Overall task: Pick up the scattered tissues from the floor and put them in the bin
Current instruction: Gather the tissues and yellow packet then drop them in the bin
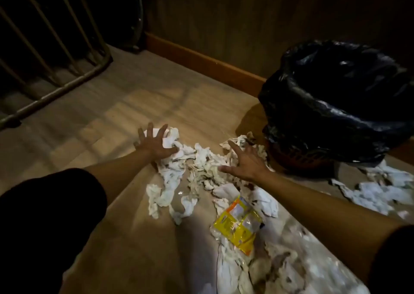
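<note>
Several crumpled white tissues (201, 168) lie scattered over the floor in the middle of the view. My left hand (154, 144) rests flat on the far left edge of the pile, fingers spread, with tissue under the palm and thumb. On the pile's right side my right hand (245, 161) is spread over more tissues, palm down. The bin (336, 105), lined with a shiny black bag, stands at the right, just beyond my right hand. More tissues (380, 190) lie to the right of the bin's base and in the near foreground (268, 269).
A yellow plastic wrapper (237, 222) lies among the tissues near my right forearm. A metal railing (56, 69) runs along the upper left. A wooden skirting board (201, 62) and dark wall close the far side.
</note>
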Demonstrator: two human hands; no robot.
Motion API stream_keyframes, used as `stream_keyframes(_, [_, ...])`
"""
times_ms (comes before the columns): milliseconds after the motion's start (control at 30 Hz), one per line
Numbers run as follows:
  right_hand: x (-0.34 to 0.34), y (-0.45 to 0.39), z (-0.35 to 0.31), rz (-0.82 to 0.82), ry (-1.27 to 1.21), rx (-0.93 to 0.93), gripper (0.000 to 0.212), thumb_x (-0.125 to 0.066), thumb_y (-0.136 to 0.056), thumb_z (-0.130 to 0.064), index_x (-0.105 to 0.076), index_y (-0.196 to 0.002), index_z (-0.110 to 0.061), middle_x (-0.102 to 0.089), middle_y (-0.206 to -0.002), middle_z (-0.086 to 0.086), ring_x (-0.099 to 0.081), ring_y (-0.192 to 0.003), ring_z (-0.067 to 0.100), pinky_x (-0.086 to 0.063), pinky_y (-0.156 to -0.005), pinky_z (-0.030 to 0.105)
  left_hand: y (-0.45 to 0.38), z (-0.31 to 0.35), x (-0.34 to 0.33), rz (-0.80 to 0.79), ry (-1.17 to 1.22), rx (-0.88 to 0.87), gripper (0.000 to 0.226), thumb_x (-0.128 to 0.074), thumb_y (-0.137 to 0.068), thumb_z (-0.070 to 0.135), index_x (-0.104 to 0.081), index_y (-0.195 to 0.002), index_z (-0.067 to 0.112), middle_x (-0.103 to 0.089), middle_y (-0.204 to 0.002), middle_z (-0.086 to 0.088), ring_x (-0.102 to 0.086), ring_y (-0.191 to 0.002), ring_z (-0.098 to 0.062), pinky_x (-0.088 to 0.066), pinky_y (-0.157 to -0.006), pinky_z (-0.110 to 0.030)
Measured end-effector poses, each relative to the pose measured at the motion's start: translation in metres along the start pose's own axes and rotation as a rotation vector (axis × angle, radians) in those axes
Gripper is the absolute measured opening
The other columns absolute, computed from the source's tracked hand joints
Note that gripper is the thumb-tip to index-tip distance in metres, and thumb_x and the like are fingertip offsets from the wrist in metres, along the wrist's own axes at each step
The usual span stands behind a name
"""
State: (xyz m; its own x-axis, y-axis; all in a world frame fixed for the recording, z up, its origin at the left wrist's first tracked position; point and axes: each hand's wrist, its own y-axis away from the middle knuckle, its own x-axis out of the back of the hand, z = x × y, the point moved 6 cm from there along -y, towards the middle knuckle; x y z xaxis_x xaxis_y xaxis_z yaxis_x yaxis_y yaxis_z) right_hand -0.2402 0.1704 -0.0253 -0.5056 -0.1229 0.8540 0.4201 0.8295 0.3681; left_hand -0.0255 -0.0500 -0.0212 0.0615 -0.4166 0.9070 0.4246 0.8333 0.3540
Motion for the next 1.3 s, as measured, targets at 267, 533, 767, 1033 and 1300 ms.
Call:
stream_keyframes(267, [-0.007, -0.016, 0.002, 0.168, 0.103, -0.006, 0.098, -0.059, -0.078, -0.074, -0.004, -0.155, -0.046, 0.003, -0.164, 0.021, 0.001, -0.153, 0.038, -0.029, -0.115, 0.055, -0.006, 0.010, -0.032, -0.090, -0.052, -0.172, 0.112, -0.032, -0.055, 0.094, -0.027, -0.152, 0.037, -0.034, -0.158, -0.014, -0.029, -0.146, -0.033, -0.028, -0.117, -0.048])
stream_keyframes(533, [-0.020, -0.024, 0.015, 0.131, -0.088, -0.194, 0.066, -0.060, -0.080, -0.061, -0.049, -0.138, -0.031, -0.054, -0.138, 0.019, -0.052, -0.124, 0.039, -0.050, -0.095, 0.044, 0.042, 0.046, -0.046, -0.110, 0.012, -0.265, 0.105, -0.050, -0.063, 0.091, -0.042, -0.146, 0.026, -0.044, -0.152, -0.004, -0.045, -0.137, -0.028, -0.043, -0.107, -0.045])
stream_keyframes(767, [-0.001, -0.001, -0.005, 0.154, -0.038, -0.066, 0.027, -0.072, -0.085, -0.016, -0.073, -0.112, -0.013, -0.067, -0.123, 0.012, -0.064, -0.111, 0.030, -0.051, -0.081, 0.033, 0.075, 0.071, -0.044, -0.090, -0.147, -0.342, 0.053, -0.068, -0.081, 0.038, -0.057, -0.130, 0.025, -0.062, -0.128, -0.009, -0.061, -0.116, -0.031, -0.051, -0.089, -0.036])
stream_keyframes(1033, [0.082, 0.041, -0.042, 0.332, -0.089, 0.072, 0.016, -0.070, -0.086, -0.024, -0.072, -0.098, -0.014, -0.070, -0.109, 0.008, -0.065, -0.101, 0.026, -0.044, -0.071, 0.027, 0.101, 0.074, 0.024, 0.001, 0.124, -0.292, 0.038, -0.064, -0.082, 0.036, -0.066, -0.115, 0.017, -0.069, -0.118, -0.015, -0.064, -0.110, -0.034, -0.051, -0.085, -0.035])
stream_keyframes(1300, [0.194, 0.110, -0.061, 0.514, -0.332, 0.192, 0.014, -0.074, -0.082, -0.023, -0.075, -0.094, -0.016, -0.068, -0.091, -0.005, -0.064, -0.085, 0.011, -0.047, -0.077, 0.023, 0.132, 0.114, 0.104, 0.174, 0.551, -0.322, 0.032, -0.054, -0.090, 0.033, -0.069, -0.115, 0.018, -0.071, -0.109, -0.009, -0.067, -0.096, -0.028, -0.057, -0.084, -0.040])
